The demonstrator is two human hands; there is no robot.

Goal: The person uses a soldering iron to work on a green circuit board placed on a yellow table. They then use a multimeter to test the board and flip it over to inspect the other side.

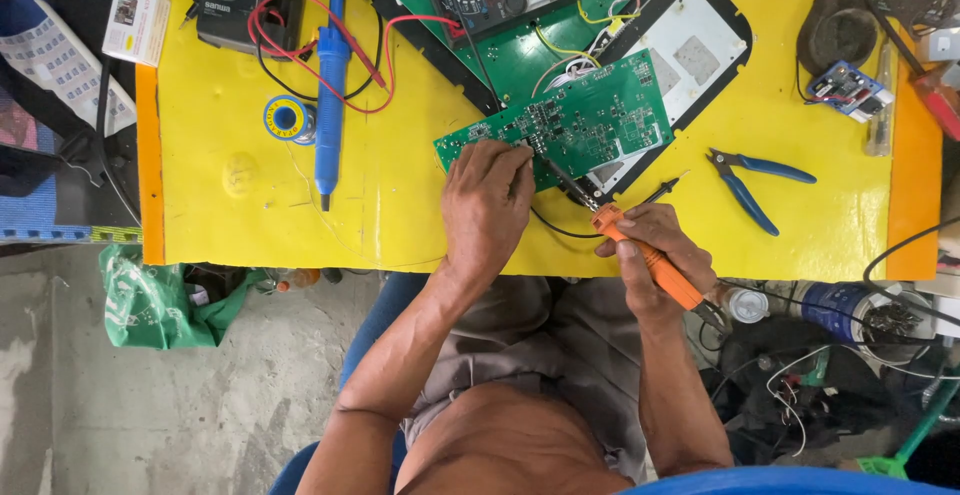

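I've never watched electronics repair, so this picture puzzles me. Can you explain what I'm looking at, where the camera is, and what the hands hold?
The one picture comes from a camera on the person's head, looking down past their chest and lap to a yellow table. There is no machine here, just two bare hands. The left hand presses on a small green circuit board. The right hand grips an orange soldering iron, its tip at the board's lower edge. Behind lie a bigger green board with a meter on it, a blue desoldering pump, a solder spool, red and black leads and blue cutters.
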